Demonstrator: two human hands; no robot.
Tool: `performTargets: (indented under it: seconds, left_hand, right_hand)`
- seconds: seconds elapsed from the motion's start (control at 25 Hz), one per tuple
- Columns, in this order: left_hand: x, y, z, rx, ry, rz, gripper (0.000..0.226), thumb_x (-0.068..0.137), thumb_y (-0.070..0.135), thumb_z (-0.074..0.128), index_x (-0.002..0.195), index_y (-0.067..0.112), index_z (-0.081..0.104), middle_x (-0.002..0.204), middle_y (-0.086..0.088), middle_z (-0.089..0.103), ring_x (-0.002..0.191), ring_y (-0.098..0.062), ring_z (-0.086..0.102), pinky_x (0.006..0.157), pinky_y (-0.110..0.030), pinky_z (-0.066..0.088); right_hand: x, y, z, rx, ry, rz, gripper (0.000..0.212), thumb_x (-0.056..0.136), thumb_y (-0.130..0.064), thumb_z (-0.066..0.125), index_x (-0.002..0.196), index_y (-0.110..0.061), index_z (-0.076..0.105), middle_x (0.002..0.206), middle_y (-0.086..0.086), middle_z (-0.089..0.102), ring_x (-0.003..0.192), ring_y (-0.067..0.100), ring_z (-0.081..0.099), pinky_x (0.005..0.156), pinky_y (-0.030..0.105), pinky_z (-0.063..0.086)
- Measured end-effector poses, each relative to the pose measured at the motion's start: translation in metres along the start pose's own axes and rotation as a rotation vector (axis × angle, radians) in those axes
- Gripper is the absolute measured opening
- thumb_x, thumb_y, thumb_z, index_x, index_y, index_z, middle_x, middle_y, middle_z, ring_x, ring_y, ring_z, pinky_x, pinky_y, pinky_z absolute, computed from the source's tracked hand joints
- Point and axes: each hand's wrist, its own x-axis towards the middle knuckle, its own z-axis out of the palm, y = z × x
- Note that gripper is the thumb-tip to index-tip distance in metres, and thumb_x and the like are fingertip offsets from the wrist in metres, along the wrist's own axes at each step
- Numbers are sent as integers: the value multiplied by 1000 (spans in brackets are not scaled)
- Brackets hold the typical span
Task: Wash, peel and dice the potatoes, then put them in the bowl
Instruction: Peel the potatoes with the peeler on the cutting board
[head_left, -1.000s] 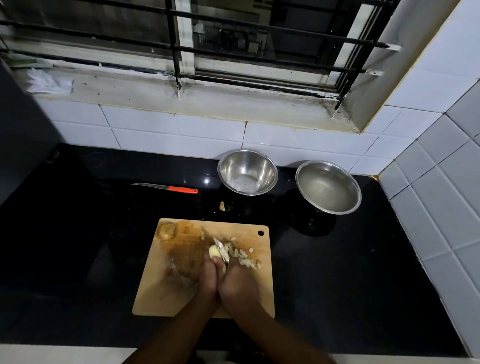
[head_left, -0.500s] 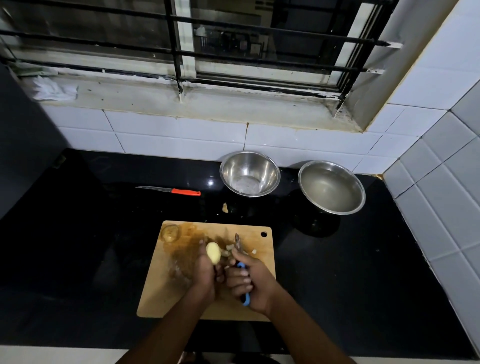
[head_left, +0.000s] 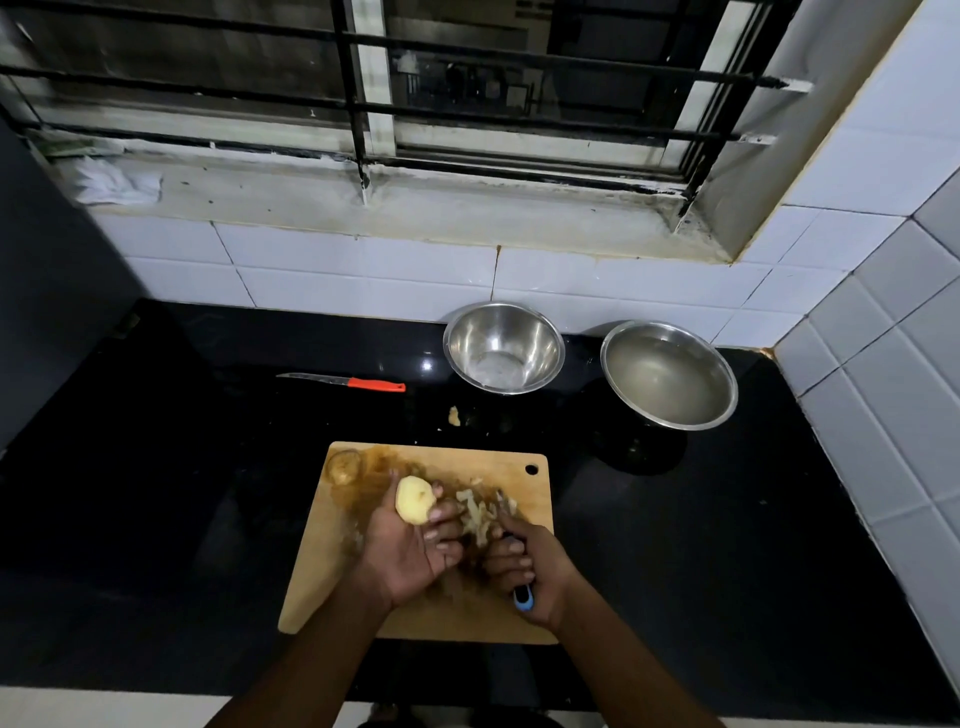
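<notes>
A peeled yellow potato (head_left: 415, 499) sits at the fingertips of my left hand (head_left: 413, 551), palm up over the wooden cutting board (head_left: 322, 587). My right hand (head_left: 530, 571) grips a blue-handled peeler (head_left: 523, 598) just to the right, its blade hidden among a heap of potato peels (head_left: 480, 514) on the board. Another potato piece (head_left: 342, 466) lies at the board's far left corner. Two steel bowls stand behind the board: the nearer-left bowl (head_left: 503, 348) and the right bowl (head_left: 669, 374), which holds cloudy water.
An orange-handled knife (head_left: 345, 383) lies on the black counter (head_left: 156, 467) left of the bowls. A small scrap (head_left: 454, 415) lies between board and bowls. White tiled walls close the back and right; a barred window with a sill sits above.
My hands have drawn apart. The left has turned palm up with the potato toward the board's far side; the right has dropped lower with the peeler, away from the potato.
</notes>
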Motion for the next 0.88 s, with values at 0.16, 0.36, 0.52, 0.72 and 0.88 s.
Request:
performTargets:
  seconds: [0.16, 0.36, 0.52, 0.72, 0.88]
  left_hand:
    - [0, 2, 4, 37, 74, 46, 70, 85, 81, 39, 80, 14, 57, 72, -2, 47, 51, -14, 40, 55, -27, 27]
    - [-3, -5, 17, 33, 151, 88, 53, 90, 59, 53, 81, 9, 68, 75, -8, 65, 74, -22, 64, 74, -35, 53]
    - [-6, -11, 25, 123, 192, 172, 57, 98, 44, 40, 65, 11, 74, 64, -8, 66, 61, -19, 69, 56, -24, 57]
    - [2, -12, 22, 85, 262, 155, 48, 94, 48, 47, 73, 10, 69, 69, -8, 66, 67, -22, 67, 69, -31, 54]
    - [6, -21, 22, 101, 290, 176, 52, 97, 54, 40, 85, 10, 65, 80, -10, 66, 79, -24, 63, 79, -36, 48]
  right_hand:
    - [-19, 6, 34, -608, 128, -319, 25, 95, -43, 61, 91, -18, 60, 61, -8, 48, 46, 6, 39, 41, 20, 28]
    - [-16, 21, 65, -1649, 356, -781, 70, 77, -88, 40, 106, -26, 53, 90, -6, 68, 87, 15, 65, 74, 34, 52]
    - [-9, 26, 66, -1897, 491, -858, 79, 85, -82, 29, 119, -13, 50, 104, 7, 70, 99, 25, 66, 79, 36, 49]
    - [-7, 36, 67, -1950, 633, -868, 84, 88, -79, 18, 130, -12, 45, 105, 5, 70, 97, 23, 68, 77, 34, 51]
    - [0, 44, 67, -1946, 663, -869, 75, 97, -68, 20, 142, -11, 39, 109, 6, 70, 98, 24, 67, 83, 37, 54]
